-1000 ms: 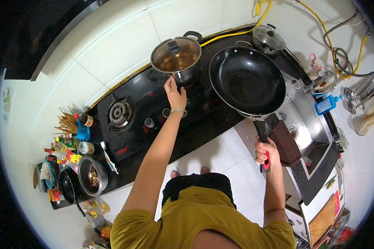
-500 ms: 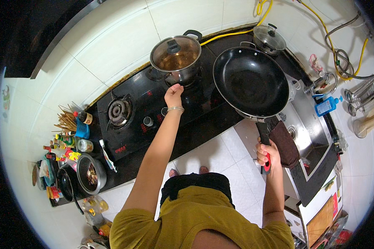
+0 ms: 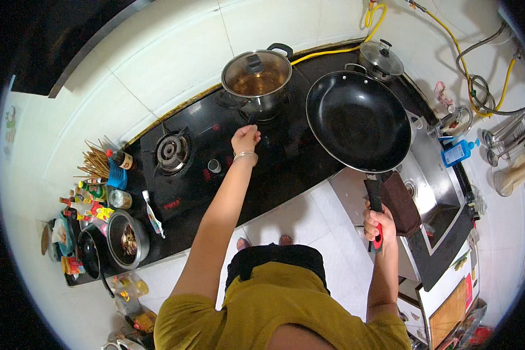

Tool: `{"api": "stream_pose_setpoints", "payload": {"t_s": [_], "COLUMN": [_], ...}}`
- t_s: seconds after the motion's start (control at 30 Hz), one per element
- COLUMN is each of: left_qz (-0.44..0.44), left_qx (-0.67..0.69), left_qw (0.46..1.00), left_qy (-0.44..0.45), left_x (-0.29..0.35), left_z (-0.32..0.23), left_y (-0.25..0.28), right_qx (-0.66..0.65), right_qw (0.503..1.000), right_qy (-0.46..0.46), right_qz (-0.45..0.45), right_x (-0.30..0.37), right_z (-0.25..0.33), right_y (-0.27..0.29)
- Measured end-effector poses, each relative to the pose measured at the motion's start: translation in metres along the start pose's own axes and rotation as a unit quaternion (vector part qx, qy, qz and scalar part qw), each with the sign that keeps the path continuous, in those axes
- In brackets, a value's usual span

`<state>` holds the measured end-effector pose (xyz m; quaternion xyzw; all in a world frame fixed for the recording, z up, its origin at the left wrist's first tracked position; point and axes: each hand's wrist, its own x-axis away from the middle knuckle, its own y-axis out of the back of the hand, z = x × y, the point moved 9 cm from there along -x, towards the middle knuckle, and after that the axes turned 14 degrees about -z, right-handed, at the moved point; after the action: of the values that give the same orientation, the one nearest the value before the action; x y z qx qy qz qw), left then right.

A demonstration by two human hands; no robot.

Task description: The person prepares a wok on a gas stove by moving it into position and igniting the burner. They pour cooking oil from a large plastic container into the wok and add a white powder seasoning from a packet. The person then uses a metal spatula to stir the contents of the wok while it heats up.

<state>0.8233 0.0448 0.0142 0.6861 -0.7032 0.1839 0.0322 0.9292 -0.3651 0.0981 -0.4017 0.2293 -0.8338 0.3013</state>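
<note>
Reference item: lidded pot [image 3: 255, 84], standing toward the rear of the black hob [image 3: 195, 192], glass lid on.

Wok [image 3: 359, 125]: to the right of the pot and slightly nearer the person. Its dark interior faces up toward the camera. The long axis runs from the rear, slightly left, to the front, slightly right. The long handle [image 3: 373, 193], black with a red inset, points toward the person; the small loop handle [image 3: 356, 65] is on the rear rim, pointing away. Whether the pan bears on anything beneath it cannot be determined.

Right hand [image 3: 379, 223]: to the right of the pot and well nearer the person. Grip closed around the long handle.

Left hand [image 3: 246, 139]: just in front of the pot. Grip narrow, fingers curled inward; contact with the hob or any object cannot be confirmed.

Surroundings: bare burner [image 3: 172, 153] left of the pot and nearer; metal bowl [image 3: 143, 242] holding food farther left and nearer still, on the worktop [image 3: 174, 234]; brown cloth [image 3: 403, 209] and sink [image 3: 434, 186] right of the pot and nearer.
</note>
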Motion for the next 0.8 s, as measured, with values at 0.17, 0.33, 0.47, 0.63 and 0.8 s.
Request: {"api": "stream_pose_setpoints", "payload": {"t_s": [0.17,0.33,0.47,0.63,0.8], "left_qz": [-0.108,-0.159,-0.164,-0.152,-0.099], "left_qx": [-0.204,-0.264,-0.249,-0.295,-0.319], "left_qw": [0.880,0.846,0.834,0.807,0.816], "left_qy": [-0.416,-0.435,-0.464,-0.488,-0.472], "left_x": [-0.001,0.010,0.014,0.008,0.006], "left_z": [-0.054,-0.062,-0.061,-0.056,-0.048], "left_y": [-0.027,-0.040,-0.041,-0.046,-0.050], "right_qx": [-0.014,-0.025,-0.017,-0.007,-0.014], "right_qw": [1.000,1.000,1.000,1.000,1.000], "right_qy": [-0.006,-0.010,-0.005,-0.010,-0.006], "right_qz": [-0.007,0.001,0.001,0.001,0.003], "right_x": [0.006,0.008,0.009,0.006,0.005], "right_z": [-0.005,-0.007,-0.004,-0.001,0.001], "right_y": [-0.005,-0.010,-0.013,-0.012,-0.014]}}
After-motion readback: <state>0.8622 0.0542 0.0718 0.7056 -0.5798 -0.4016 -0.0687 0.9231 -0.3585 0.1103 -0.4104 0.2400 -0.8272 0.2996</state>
